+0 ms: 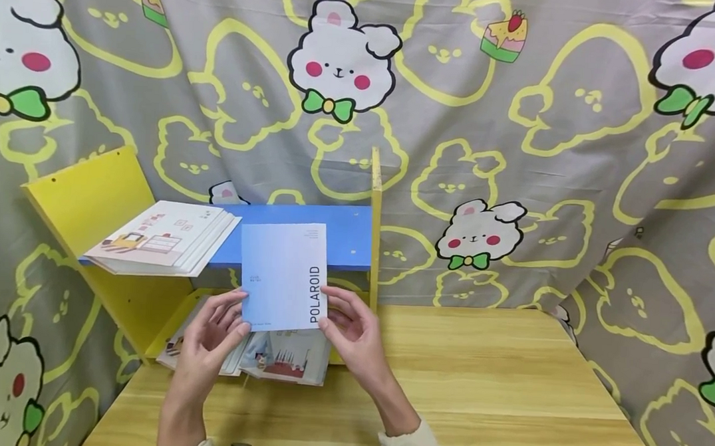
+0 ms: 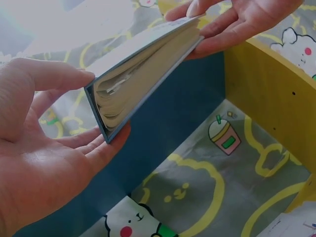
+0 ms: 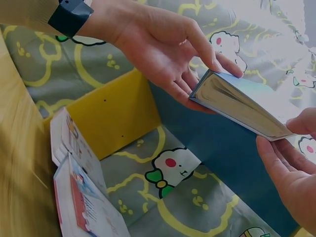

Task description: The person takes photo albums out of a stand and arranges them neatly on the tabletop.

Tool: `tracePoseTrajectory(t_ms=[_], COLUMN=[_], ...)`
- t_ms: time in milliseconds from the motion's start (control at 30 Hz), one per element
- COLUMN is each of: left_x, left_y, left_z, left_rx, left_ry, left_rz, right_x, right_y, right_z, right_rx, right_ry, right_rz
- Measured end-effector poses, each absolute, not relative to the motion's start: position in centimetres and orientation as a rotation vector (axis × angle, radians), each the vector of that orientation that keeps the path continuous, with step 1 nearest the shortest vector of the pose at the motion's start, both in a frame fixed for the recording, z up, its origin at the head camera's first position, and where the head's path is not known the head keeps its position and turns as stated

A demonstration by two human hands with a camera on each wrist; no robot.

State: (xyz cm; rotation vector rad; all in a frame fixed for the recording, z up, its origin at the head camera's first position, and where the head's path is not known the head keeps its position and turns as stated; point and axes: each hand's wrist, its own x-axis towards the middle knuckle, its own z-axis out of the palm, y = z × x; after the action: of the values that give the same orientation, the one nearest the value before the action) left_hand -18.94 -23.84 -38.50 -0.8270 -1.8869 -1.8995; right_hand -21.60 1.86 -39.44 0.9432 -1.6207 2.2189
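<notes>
A pale blue book point(image 1: 283, 279) with POLAROID printed along its right side is held up in front of the shelf, its cover facing the head camera. My left hand point(image 1: 208, 339) pinches the lower left edge between thumb and fingers. On the opposite edge, my right hand point(image 1: 353, 329) grips the lower corner the same way. In the left wrist view the book point(image 2: 143, 74) shows cream pages, slightly parted between blue covers. The right wrist view shows both hands at its two ends, with the left hand point(image 3: 163, 54) farther away.
A small rack has a blue shelf point(image 1: 351, 236) between yellow side panels point(image 1: 89, 191). Several white illustrated books point(image 1: 153, 241) lie on its upper left. More books point(image 1: 294, 363) stand below, behind the hands. A wooden table point(image 1: 494, 375) extends right, and a patterned cloth point(image 1: 552, 158) hangs behind.
</notes>
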Motion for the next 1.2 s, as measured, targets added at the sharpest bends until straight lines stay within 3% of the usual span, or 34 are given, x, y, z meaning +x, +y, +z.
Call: tracePoseTrajectory(t_ms=[1200], left_x=[-18.7], left_y=[-21.7], left_z=[-38.9], left_rx=[-1.000], left_ry=[-1.898], left_rz=[-1.918], right_x=[-20.2], right_y=[5.6], right_z=[-40.4], right_rx=[0.979], right_ry=[-1.636], right_rz=[2.093])
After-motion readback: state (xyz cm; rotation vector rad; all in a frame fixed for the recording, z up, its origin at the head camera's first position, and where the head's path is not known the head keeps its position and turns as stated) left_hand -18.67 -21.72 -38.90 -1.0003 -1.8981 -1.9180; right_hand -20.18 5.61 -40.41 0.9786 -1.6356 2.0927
